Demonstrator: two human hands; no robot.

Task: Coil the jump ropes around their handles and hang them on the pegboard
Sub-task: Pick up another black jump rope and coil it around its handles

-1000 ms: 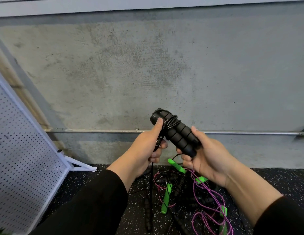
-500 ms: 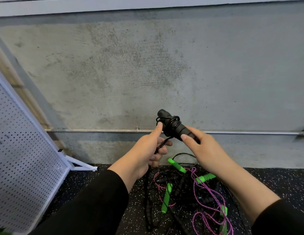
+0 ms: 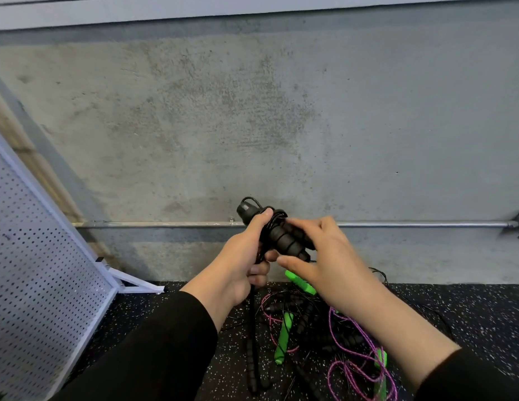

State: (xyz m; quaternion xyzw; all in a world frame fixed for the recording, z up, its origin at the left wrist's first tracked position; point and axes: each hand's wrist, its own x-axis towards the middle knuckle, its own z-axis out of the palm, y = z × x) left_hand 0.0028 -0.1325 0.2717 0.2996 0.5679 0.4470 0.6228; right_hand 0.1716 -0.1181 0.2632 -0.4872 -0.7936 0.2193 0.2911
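Note:
Two black ribbed jump rope handles point(image 3: 283, 237) are held together in front of me, with thin black cord wound round their upper part. My left hand point(image 3: 241, 264) grips the bundle from the left, thumb pressed on the cord near the top. My right hand point(image 3: 319, 256) cups the handles from the right, fingers spread over them. A black cord hangs from the left hand down to the floor. The white pegboard point(image 3: 35, 285) leans at the left edge.
On the speckled black floor lies a tangled pile of ropes: green handles point(image 3: 284, 337), a pink-purple cord point(image 3: 359, 360) and black ribbed handles point(image 3: 252, 369). A concrete wall with a metal pipe point(image 3: 411, 224) stands behind. The pegboard's white foot point(image 3: 136, 285) sticks out on the floor.
The right hand has turned over the handles, from gripping their lower end to covering them from the right. The bundle has tilted and more cord sits around it.

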